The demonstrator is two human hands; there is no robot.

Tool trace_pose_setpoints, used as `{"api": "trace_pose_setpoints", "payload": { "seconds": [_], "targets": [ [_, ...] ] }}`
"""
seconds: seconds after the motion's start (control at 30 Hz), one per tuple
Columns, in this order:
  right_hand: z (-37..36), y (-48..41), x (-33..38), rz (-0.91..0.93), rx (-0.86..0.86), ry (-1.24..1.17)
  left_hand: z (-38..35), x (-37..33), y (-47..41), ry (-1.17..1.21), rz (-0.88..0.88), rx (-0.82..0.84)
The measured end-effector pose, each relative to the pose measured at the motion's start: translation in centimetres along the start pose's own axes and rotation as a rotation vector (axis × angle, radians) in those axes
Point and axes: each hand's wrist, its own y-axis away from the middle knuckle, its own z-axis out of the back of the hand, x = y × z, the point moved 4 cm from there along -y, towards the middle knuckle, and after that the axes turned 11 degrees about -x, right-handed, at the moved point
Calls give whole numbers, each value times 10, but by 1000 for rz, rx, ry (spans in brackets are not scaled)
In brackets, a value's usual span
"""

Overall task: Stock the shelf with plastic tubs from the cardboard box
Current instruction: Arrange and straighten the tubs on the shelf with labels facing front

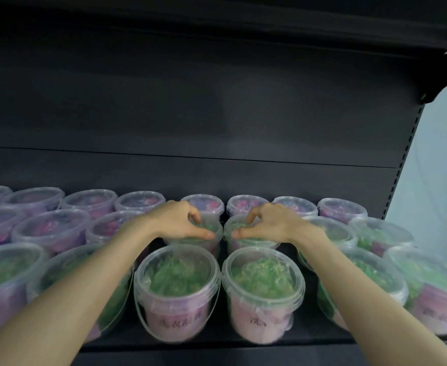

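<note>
Clear plastic tubs (177,283), lids on, green shreds over pink fill. Your L hand (180,223) grips the rim of the mid-row left tub (206,244); your R hand (267,223) grips the right tub (254,244). Both rest on the dark shelf (217,342) behind the front pair, prob. to seat two at once and keep rows aligned. Cardboard box not in view.

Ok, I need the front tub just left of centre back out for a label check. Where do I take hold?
Probably the front tub by its lid rim, from above, pinching front edge to back. The lipped rim stands proud of the tapering body, the top is free, and neighbouring tubs crowd both sides.
</note>
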Motion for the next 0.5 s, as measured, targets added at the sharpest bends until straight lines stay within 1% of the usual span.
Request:
{"api": "trace_pose_setpoints", "payload": {
  "seconds": [0.1,0.2,0.33,0.5],
  "targets": [
    [-4,-2,2,6,-15,16,1,6,-1,2,-3,-9],
    [-5,-3,0,-31,19,38,0,8,-3,-22,-18,-12],
    [-3,-1,1,-42,83,-16,-1,7,-4,49,18,48],
    [-2,-1,0,-37,103,-56,0,6,-6,73,17,99]
  ]
}}
